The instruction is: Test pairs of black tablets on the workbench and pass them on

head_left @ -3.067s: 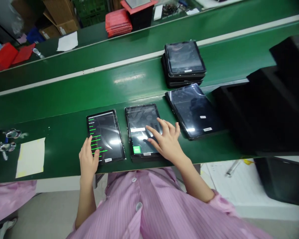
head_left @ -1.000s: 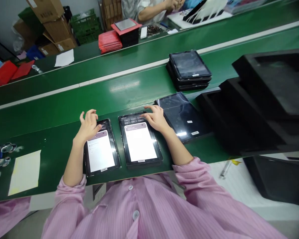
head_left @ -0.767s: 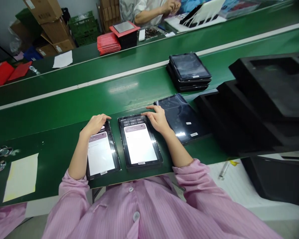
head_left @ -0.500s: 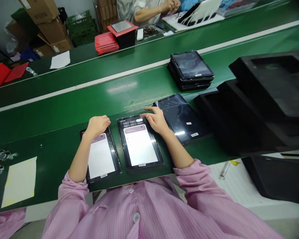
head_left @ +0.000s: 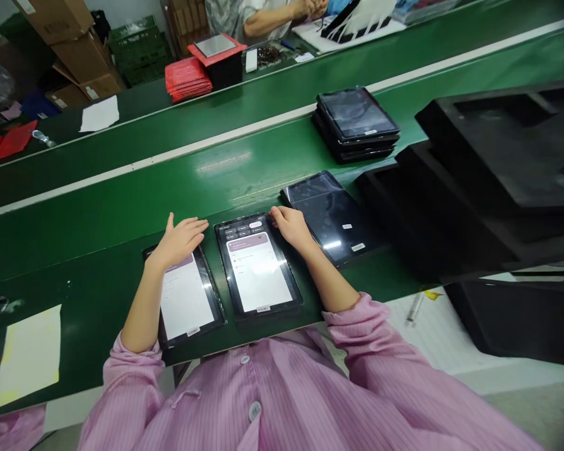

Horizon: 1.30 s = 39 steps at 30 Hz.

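Observation:
Two lit tablets lie side by side before me on the green bench. Over the top of the left tablet (head_left: 188, 304) is my left hand (head_left: 181, 241), its fingers stretched out and thumb raised, holding nothing. The middle tablet (head_left: 261, 275) shows a row of dark buttons above a white page. At its upper right corner sits my right hand (head_left: 292, 227), fingers curled in; what they grip, if anything, is hidden. Just right of that hand lies a dark tablet (head_left: 329, 213) with small white labels, its screen unlit.
A stack of tablets (head_left: 357, 122) stands farther back. Black foam trays (head_left: 479, 188) are piled at right. A yellowish paper sheet (head_left: 28, 354) lies at left. Across the bench are red pouches (head_left: 188, 78) and a co-worker's forearm (head_left: 267, 22).
My left hand's fingers have spread out from a curled pose. My right hand's outstretched fingers have curled in and left the middle tablet's screen for its corner. The view has shifted slightly.

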Available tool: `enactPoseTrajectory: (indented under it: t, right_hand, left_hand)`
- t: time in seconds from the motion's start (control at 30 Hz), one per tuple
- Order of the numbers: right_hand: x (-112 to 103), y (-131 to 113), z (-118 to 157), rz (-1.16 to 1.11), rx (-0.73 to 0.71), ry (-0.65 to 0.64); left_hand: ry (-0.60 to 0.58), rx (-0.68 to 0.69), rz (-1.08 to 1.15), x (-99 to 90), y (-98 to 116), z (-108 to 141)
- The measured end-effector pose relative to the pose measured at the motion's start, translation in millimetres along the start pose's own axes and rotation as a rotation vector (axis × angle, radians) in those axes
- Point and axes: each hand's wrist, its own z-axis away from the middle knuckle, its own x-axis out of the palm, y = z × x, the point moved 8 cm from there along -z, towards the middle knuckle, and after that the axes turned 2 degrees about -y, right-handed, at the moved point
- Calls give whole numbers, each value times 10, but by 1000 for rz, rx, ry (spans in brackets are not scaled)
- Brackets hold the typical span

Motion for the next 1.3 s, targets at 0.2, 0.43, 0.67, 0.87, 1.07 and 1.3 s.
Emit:
enactPoseTrajectory:
  t: [0.2, 0.43, 0.67, 0.87, 1.07, 1.3]
  right_hand:
    - [129, 123, -20, -407, 179, -48]
    - [140, -346, 67, -643, -20, -276]
    - [-10, -351, 62, -283, -246, 36]
    - [272, -147, -4, -122, -188, -60]
    - [300, -62, -52, -136, -230, -100]
    - [204, 137, -130, -297, -112, -147]
  left_hand:
    - [-64, 58, -2, 192, 90, -38]
    - [-35, 83, -53, 196, 97, -47]
    - [-30, 28, -97, 137, -22, -16]
    - [-140, -212, 29, 25, -664, 170]
    - [-167, -227, 273, -70, -857, 272]
    - [-153, -211, 308, -110, -801, 314]
